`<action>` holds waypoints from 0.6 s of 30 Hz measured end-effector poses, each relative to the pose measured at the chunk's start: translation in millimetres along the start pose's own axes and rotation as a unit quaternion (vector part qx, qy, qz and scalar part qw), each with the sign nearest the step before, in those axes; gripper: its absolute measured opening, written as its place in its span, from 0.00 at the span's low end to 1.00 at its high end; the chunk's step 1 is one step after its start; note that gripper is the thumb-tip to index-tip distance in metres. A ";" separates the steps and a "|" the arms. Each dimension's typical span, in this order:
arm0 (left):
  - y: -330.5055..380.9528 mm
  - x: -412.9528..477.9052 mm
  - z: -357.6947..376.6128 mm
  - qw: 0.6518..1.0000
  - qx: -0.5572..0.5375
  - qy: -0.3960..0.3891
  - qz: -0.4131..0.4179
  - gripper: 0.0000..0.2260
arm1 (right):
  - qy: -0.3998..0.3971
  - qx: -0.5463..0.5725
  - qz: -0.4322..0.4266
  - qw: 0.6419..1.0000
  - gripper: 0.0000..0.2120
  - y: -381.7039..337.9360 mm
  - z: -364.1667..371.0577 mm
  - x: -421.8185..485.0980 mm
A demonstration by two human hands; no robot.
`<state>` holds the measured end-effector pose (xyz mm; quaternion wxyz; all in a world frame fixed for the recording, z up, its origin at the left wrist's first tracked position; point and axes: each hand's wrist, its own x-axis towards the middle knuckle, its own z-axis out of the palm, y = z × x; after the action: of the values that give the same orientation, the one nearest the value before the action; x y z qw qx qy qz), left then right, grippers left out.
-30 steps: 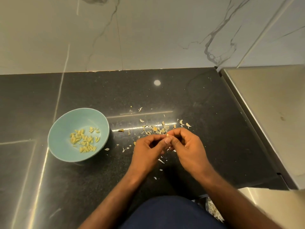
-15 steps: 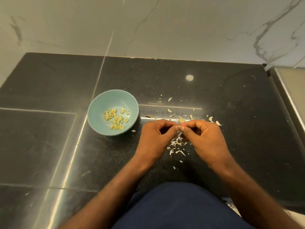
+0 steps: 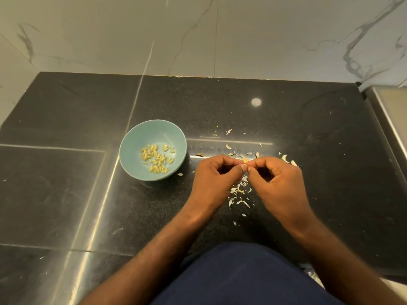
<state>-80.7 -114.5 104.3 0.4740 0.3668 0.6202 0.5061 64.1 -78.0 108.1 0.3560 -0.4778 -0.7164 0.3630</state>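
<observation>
Seen from above, a person's left hand (image 3: 214, 179) and right hand (image 3: 279, 183) meet fingertip to fingertip over a polished black stone countertop (image 3: 220, 106). Both hands have curled fingers. Their thumbs and forefingers together pinch a small pale yellow seed (image 3: 245, 160), held above the counter near its middle. Pale papery husk scraps (image 3: 239, 192) lie scattered beneath and beyond the hands. Left of the left hand, near but apart, stands a round teal ceramic bowl (image 3: 141, 137) holding a loose heap of pale yellow peeled kernels (image 3: 157, 158). A white veined marble wall (image 3: 198, 36) rises behind the counter.
</observation>
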 end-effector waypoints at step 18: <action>2.7 -3.2 13.0 0.998 -0.062 -0.023 -0.021 0.01 | 0.060 0.003 0.000 0.998 0.06 10.8 3.3 -4.1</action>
<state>-67.4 -113.3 107.1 0.5207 0.3349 0.5840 0.5251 67.1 -79.4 96.6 0.3998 -0.4975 -0.6926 0.3362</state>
